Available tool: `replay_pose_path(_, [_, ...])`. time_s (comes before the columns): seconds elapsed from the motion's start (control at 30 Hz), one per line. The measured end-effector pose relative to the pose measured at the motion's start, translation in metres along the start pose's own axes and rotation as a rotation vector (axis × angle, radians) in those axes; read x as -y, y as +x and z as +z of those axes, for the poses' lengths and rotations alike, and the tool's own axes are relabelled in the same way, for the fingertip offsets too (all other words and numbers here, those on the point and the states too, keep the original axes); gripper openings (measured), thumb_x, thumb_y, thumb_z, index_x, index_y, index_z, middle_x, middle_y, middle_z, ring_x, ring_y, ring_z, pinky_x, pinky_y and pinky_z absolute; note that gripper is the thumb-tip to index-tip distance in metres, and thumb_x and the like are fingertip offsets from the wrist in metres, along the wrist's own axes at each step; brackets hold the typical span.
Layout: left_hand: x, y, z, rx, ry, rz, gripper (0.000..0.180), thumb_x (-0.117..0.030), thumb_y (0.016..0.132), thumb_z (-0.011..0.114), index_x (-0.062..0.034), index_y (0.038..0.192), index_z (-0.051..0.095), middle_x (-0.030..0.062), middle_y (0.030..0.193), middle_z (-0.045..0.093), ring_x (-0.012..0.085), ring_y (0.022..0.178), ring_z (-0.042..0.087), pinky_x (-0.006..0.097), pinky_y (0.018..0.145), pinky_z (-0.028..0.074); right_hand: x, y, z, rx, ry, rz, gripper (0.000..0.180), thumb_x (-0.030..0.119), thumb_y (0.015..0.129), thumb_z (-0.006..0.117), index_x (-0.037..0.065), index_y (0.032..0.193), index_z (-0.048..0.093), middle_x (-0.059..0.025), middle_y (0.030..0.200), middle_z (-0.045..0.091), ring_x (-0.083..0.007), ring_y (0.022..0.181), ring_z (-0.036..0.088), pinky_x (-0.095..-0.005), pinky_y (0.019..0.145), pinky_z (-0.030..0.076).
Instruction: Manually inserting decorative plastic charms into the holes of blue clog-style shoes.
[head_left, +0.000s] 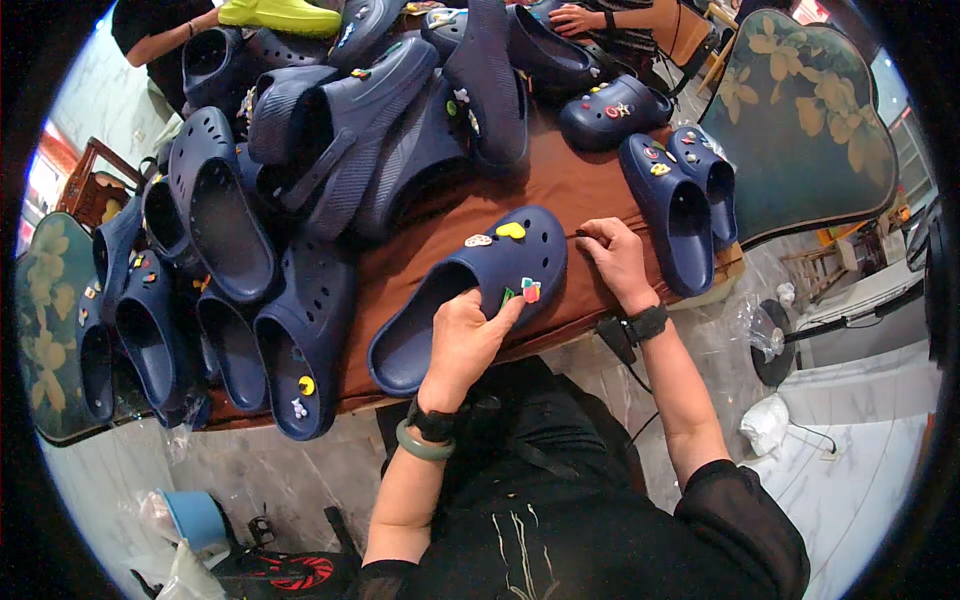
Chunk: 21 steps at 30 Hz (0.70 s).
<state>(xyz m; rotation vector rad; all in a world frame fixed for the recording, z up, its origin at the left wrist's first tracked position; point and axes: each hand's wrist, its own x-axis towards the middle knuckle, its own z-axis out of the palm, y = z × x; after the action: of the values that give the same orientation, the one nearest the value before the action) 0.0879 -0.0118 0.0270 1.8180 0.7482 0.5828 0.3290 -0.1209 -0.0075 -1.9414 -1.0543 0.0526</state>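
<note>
A navy clog (pixel 527 258) lies at the front of the table, its toe pointing up and to the right. Yellow, pinkish-white, green and red charms sit on its upper. My left hand (pixel 466 342) grips this clog, fingers reaching into the opening and thumb against the upper beside the red and green charms. Just right of the toe, my right hand (pixel 616 258) is closed in a pinch, apart from the clog. Whatever its fingertips hold, if anything, is too small to make out.
Many navy clogs (pixel 225 215) are heaped on the brown-covered table (pixel 590 290) at left and back. A decorated pair (pixel 685 215) stands at right. At the far edge are another person's hand (pixel 577 20) and a lime-green clog (pixel 280 16). Floral chair backs (pixel 800 120) flank the table.
</note>
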Motion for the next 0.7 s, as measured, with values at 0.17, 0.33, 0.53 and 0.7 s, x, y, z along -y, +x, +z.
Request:
replay_pose_path(0.17, [-0.007,0.0,0.0,-0.008,-0.058,0.021,0.034,-0.029,0.081,0.074,0.0037,0.09,0.069,0.0215,0.077,0.067,0.0302,0.07,0.068,0.035,0.064,0.051,0.042,-0.006,0.007,-0.092,0.262,-0.108,0.02,0.001,0.076,0.073,0.004,0.096,0.072,-0.0111,0.091,0.068,-0.0217,0.081,0.066,-0.0293,0.072,0.052])
replay_pose_path(0.33, [-0.003,0.001,0.002,-0.027,-0.106,0.036,0.034,-0.029,0.081,0.074,0.004,0.085,0.067,0.0219,0.074,0.066,0.03,0.067,0.068,0.036,0.062,0.05,0.065,-0.003,0.012,-0.095,-0.069,-0.433,0.019,0.004,0.077,0.073,0.007,0.095,0.071,-0.0096,0.089,0.067,-0.0255,0.083,0.065,-0.0338,0.071,0.053])
replay_pose_path(0.53, [0.002,0.001,0.003,-0.031,0.006,0.073,0.038,-0.03,0.081,0.073,0.0042,0.072,0.059,0.0236,0.067,0.059,0.0356,0.062,0.063,0.04,0.059,0.048,0.08,-0.007,0.005,-0.062,-0.516,-0.64,0.025,0.007,0.074,0.063,0.005,0.098,0.069,-0.0066,0.089,0.065,-0.023,0.083,0.061,-0.034,0.068,0.051])
replay_pose_path(0.7, [-0.009,-0.002,-0.001,-0.034,0.012,0.085,0.038,-0.031,0.082,0.072,0.0048,0.074,0.061,0.0238,0.072,0.061,0.0383,0.067,0.062,0.042,0.061,0.049,0.093,-0.016,0.003,0.088,-0.78,-0.692,0.037,0.012,0.076,0.058,-0.002,0.109,0.064,-0.0084,0.099,0.062,-0.0221,0.092,0.058,-0.0319,0.073,0.049])
